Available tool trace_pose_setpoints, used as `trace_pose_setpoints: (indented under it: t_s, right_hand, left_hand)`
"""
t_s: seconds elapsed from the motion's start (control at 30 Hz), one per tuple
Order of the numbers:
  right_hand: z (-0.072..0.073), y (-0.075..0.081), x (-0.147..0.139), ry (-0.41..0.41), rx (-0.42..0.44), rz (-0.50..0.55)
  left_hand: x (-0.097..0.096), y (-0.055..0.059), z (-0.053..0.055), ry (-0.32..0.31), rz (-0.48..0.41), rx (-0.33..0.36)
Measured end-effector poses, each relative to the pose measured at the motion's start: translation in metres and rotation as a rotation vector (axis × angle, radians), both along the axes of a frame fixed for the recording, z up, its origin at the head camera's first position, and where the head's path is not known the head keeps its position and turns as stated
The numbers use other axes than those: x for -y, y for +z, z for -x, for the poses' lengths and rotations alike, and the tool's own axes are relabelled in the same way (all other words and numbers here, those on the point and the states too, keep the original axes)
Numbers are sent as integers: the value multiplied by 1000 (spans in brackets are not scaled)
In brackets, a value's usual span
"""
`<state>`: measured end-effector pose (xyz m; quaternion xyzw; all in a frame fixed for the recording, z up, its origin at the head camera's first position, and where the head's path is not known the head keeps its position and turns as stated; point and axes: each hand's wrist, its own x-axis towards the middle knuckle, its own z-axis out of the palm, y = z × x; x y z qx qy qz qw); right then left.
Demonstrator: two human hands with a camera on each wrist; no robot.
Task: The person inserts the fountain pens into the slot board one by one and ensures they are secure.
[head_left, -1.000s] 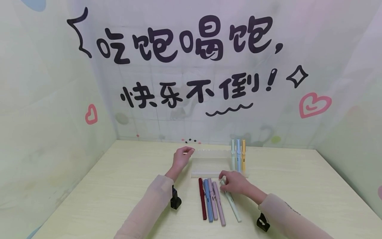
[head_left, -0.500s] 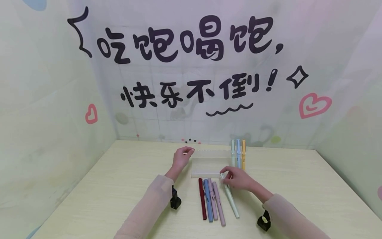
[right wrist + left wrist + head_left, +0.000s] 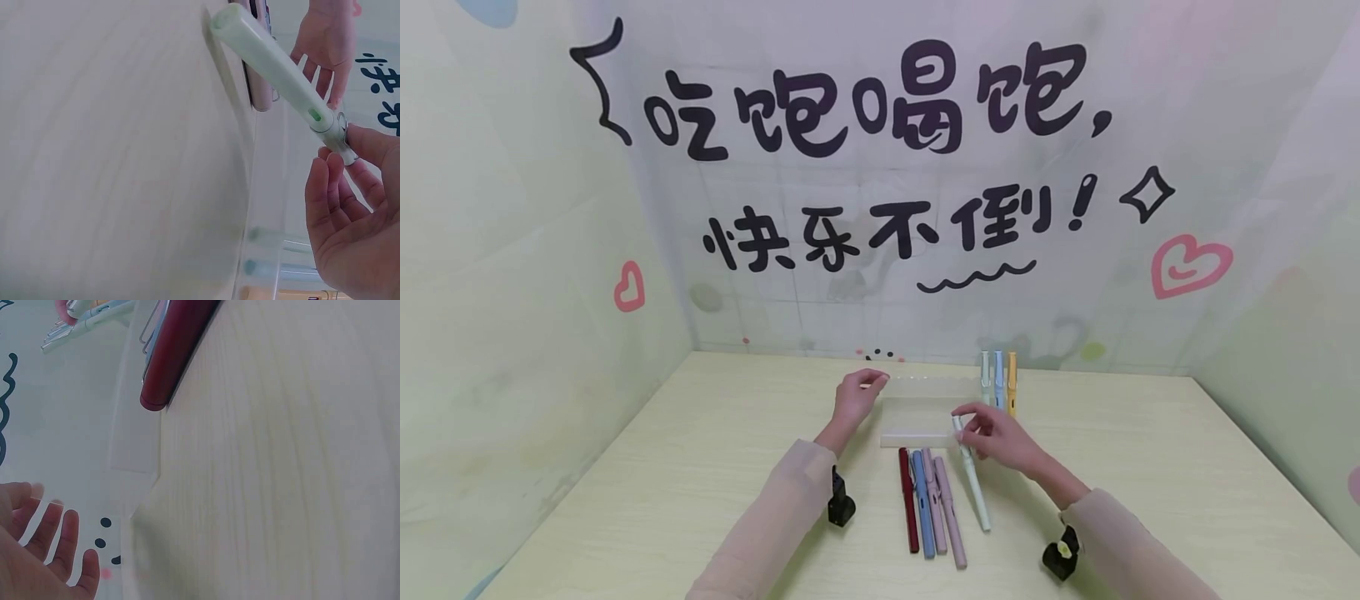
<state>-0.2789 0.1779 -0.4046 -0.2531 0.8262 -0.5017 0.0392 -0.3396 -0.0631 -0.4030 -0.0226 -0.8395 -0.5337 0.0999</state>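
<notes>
My right hand point(image 3: 1000, 435) pinches a pale green pen point(image 3: 974, 483) near its clip end between thumb and fingers. In the right wrist view the pen point(image 3: 275, 69) slants up off the table, its shadow apart from it. At the back, my left hand point(image 3: 855, 398) pinches the upper left corner of a translucent pen stand point(image 3: 917, 440) with thumb and forefinger. Three capped pens lean in the stand's right end: a mint pen point(image 3: 986, 371), a light blue pen point(image 3: 998, 375) and a yellow pen point(image 3: 1012, 375). My right hand partly hides their lower ends.
In front of the stand lie a dark red pen point(image 3: 909, 508), a blue pen point(image 3: 923, 512) and two mauve pens point(image 3: 953, 521), side by side. A printed cloth wall point(image 3: 887, 317) closes off the back of the table point(image 3: 700, 450), with more cloth at both sides.
My right hand has lifted the pale green pen off the table and carried it a little forward towards the stand. My left hand stays at the stand's corner.
</notes>
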Motion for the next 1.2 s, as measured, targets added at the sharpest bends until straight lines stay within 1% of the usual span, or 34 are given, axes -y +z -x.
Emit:
trace_pose_setpoints:
  t_s: [0.23,0.4,0.63,0.83,0.87,0.9,0.97,1.07,1.1,1.2]
  right_hand:
    - [2,8,-2,-81,-20,33]
    - [6,13,-5,-115,-47,62]
    - [15,26,-11,-160,-55,69]
    - [23,38,-16,-188,-87,93]
    - [23,41,-17,-197,-93,90]
    - [24,43,-18,-207,-100,89]
    - [23,50,-18,-218,-108,96]
    - [17,62,-16,-241,-109,117]
    - [15,65,-15,-245,-110,123]
    - [11,71,-13,-258,-117,132]
  left_hand:
    - [-1,1,-1,1,-5,-1]
    - [-1,1,-1,5,-4,2]
    - [0,-1,1,-5,14,-26]
    - [2,-3,3,-13,-5,-39]
    - [2,-4,3,-16,-4,-66]
    - [2,-4,3,-17,-2,-72]
    - [3,-5,4,-18,-5,-70]
    - [2,-4,3,-18,-5,-66]
    - [2,-3,3,-15,-5,-41]
    - [1,-2,2,-11,6,-35]
